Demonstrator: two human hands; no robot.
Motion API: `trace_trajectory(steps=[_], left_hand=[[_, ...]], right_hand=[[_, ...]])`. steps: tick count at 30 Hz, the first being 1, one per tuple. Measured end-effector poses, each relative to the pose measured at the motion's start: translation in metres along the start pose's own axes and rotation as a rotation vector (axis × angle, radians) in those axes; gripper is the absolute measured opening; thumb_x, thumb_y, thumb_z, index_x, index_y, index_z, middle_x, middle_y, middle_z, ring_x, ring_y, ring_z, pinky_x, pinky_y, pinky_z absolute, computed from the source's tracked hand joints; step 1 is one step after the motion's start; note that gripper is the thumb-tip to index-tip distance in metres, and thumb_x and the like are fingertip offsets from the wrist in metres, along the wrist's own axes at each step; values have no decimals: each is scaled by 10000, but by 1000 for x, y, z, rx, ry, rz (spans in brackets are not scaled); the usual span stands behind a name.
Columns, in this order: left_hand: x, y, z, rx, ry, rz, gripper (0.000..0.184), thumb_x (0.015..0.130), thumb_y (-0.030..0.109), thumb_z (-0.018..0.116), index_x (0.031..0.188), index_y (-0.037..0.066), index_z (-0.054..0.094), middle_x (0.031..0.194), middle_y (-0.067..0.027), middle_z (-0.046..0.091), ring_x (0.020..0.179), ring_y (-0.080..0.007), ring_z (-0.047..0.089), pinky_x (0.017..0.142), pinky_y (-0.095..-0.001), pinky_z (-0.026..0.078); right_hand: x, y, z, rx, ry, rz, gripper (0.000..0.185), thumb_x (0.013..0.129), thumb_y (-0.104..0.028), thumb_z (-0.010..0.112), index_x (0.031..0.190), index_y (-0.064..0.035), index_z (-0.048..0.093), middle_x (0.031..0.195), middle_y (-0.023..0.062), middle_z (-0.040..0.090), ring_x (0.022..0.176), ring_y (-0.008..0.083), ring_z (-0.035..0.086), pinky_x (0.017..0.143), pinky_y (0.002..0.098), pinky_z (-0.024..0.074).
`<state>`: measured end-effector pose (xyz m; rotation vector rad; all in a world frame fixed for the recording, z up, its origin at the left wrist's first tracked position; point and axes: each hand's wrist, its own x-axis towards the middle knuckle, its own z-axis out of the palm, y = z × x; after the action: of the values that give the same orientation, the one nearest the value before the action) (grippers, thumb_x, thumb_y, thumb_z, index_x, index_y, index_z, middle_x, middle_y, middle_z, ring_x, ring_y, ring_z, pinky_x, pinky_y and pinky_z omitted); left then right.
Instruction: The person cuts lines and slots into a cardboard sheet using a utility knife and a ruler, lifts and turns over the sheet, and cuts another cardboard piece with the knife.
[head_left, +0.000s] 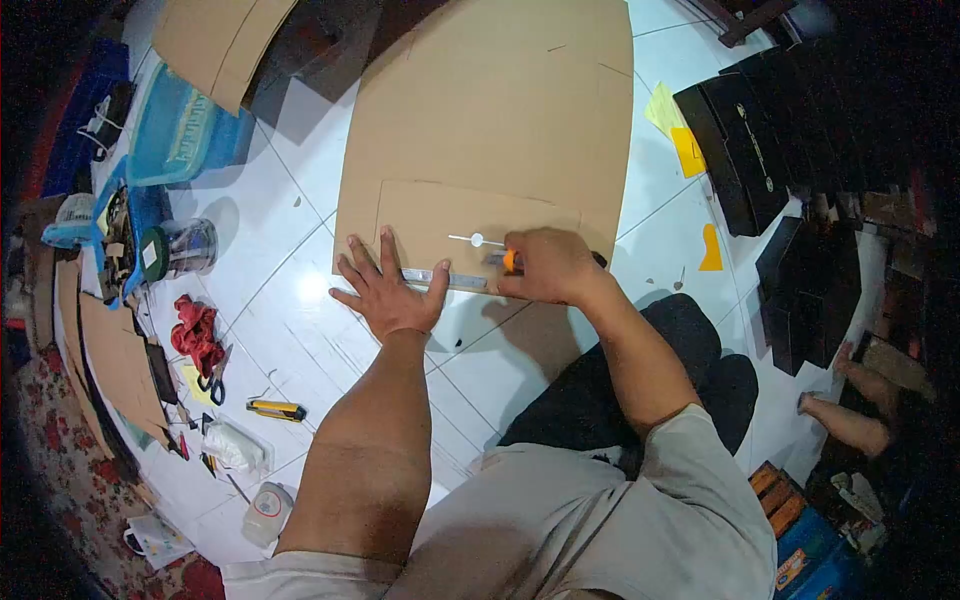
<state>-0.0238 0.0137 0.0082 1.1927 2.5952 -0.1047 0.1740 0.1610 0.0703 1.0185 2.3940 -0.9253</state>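
A large brown cardboard sheet (pixel 490 110) lies on the tiled floor, with thin lines and small cuts on its surface. A metal ruler (pixel 450 279) rests along its near edge. My left hand (pixel 392 290) presses down there with fingers spread, its fingertips on the cardboard and the thumb at the ruler. My right hand (pixel 550 265) is closed around an orange-and-dark cutter (pixel 510 260), beside the ruler's right end. A small white piece with a round centre (pixel 477 240) appears on the cardboard just above the cutter.
At the left are a blue basin (pixel 180 125), a clear jar (pixel 190 247), a red cloth (pixel 197 332), a yellow cutter (pixel 276 410) and a white bottle (pixel 267 513). Black boxes (pixel 735 150) stand at the right. Another person's hand and forearm (pixel 845 422) show at the lower right.
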Motion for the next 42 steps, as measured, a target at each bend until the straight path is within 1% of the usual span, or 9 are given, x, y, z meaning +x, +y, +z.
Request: trace_trajectory(steps=[4, 14, 20, 26, 29, 31, 35, 39, 42], left_hand=[[-1, 3, -4, -18, -11, -8, 1081, 807, 836, 590, 1686, 306, 250, 1755, -181, 83, 1605, -477, -23, 1232, -734, -49], [0, 1, -3, -2, -11, -14, 1094, 800, 853, 576, 1688, 306, 247, 1761, -173, 72, 1606, -473, -20, 1236, -730, -39], [0, 2, -4, 16, -39, -23, 1095, 805, 854, 569, 1691, 308, 229, 1759, -174, 77, 1607, -472, -25, 1236, -730, -37], [2, 2, -3, 24, -32, -20, 1097, 802, 855, 569, 1691, 314, 224, 1757, -173, 83, 1608, -474, -18, 1239, -727, -36], [-1, 4, -7, 25, -48, -20, 1103, 811, 849, 580, 1693, 293, 221, 1755, -185, 72, 1606, -481, -12, 1237, -732, -22], [-1, 4, -9, 23, -56, -21, 1109, 819, 841, 592, 1694, 269, 222, 1752, -197, 61, 1604, -486, -11, 1235, -737, -7], [0, 2, -4, 7, -32, -8, 1106, 816, 843, 591, 1693, 275, 227, 1754, -190, 63, 1606, -475, -9, 1228, -748, -13], [-1, 1, -4, 15, -8, 10, 1102, 815, 845, 590, 1690, 278, 234, 1755, -187, 67, 1606, -469, -3, 1220, -760, -6], [0, 1, -2, 10, -4, -1, 1090, 821, 836, 595, 1688, 278, 241, 1755, -184, 72, 1605, -470, 3, 1220, -760, 0]], right_hand=[[9, 1, 9, -4, 413, 59, 469, 864, -480, 762, 1022, -40, 726, 933, 186, 740, 881, 362, 744, 772, 477, 590], [26, -9, 15, -33, 390, 125, 448, 876, -479, 731, 994, -47, 753, 915, 184, 751, 838, 366, 757, 754, 489, 613], [33, -15, 14, 32, 403, 228, 486, 864, -509, 749, 1018, -48, 764, 948, 192, 760, 900, 369, 755, 787, 488, 611], [35, -3, 2, 65, 291, 220, 574, 784, -578, 805, 1036, -63, 768, 981, 187, 764, 936, 366, 749, 823, 491, 601], [35, 18, -3, 289, 213, 254, 603, 751, -580, 831, 1042, -58, 758, 996, 201, 758, 957, 380, 738, 844, 483, 587], [40, 35, 0, 455, 259, 202, 576, 752, -537, 837, 1043, -49, 742, 1006, 214, 750, 960, 402, 724, 854, 471, 572], [32, 47, -4, 444, 442, 253, 421, 798, -351, 812, 1060, -35, 716, 1018, 218, 738, 960, 410, 710, 857, 470, 562], [18, 43, -13, 394, 389, 282, 348, 818, -277, 784, 1068, -49, 706, 1019, 201, 739, 966, 407, 709, 851, 475, 562], [18, 27, 1, 309, 308, 171, 323, 820, -261, 776, 1071, -70, 705, 1018, 176, 744, 969, 398, 712, 853, 487, 565]])
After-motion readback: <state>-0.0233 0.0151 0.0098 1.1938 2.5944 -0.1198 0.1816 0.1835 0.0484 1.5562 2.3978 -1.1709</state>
